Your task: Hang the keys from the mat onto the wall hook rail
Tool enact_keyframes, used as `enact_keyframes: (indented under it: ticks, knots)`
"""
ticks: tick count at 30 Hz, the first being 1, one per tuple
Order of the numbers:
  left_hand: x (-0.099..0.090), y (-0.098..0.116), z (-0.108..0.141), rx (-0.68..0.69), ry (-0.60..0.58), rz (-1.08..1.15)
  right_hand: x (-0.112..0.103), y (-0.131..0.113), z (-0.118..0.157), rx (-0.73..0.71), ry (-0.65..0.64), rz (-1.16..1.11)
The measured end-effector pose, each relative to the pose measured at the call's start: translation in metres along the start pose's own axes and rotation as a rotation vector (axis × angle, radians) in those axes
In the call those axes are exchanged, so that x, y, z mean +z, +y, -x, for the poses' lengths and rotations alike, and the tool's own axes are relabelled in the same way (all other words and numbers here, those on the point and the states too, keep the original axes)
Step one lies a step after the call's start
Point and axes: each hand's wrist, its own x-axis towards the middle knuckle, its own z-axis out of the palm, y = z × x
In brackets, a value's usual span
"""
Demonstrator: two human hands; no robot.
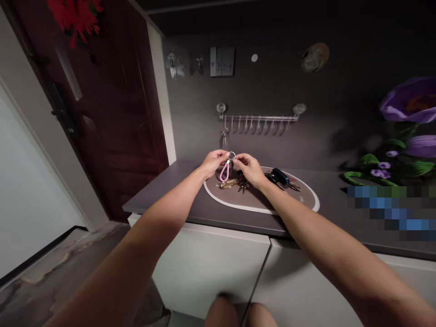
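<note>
Pink keychain (224, 172) is held up in the air above the mat, its braided loop dangling below a silver ring (231, 156). The left hand (214, 163) pinches the top of the loop just under the ring, between thumb and fingers. The right hand (248, 170) reaches in from the other side, its fingertips (235, 159) closed on the ring, so the two hands nearly touch. Exactly how the fingers sit on the ring is too small to tell.

Below the hands, an oval mat (299, 204) with a pale border lies on a dark counter (163, 193). On the mat are a tan tag (228, 183) with lettering, a small bunch of keys (243, 185) just under the right hand, and, further right, a black car key (279, 176) with more keys beside it.

On the grey wall behind, a hook rail (259, 118) runs above the counter, with a small key (224, 135) hanging near its left end. A switch panel (222, 61) sits higher up, and purple flowers (408, 102) are painted to the right. A dark red door (102, 113) stands to the left, and white cabinet doors (207, 268) fill the space under the counter.
</note>
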Motion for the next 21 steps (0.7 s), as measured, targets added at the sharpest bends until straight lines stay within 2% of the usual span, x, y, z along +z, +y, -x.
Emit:
enact_keyframes:
  ticks: [9, 18, 21]
  knots:
    - [0.001, 0.001, 0.001, 0.014, -0.041, 0.046, -0.001, -0.003, 0.0, 0.076, 0.057, -0.111]
    - [0.004, 0.003, 0.002, 0.034, -0.006, 0.014, 0.001, -0.01, -0.003, 0.134, 0.144, -0.182]
    - [0.004, 0.004, 0.002, 0.007, 0.043, 0.013, 0.003, -0.012, -0.006, 0.141, 0.176, -0.183]
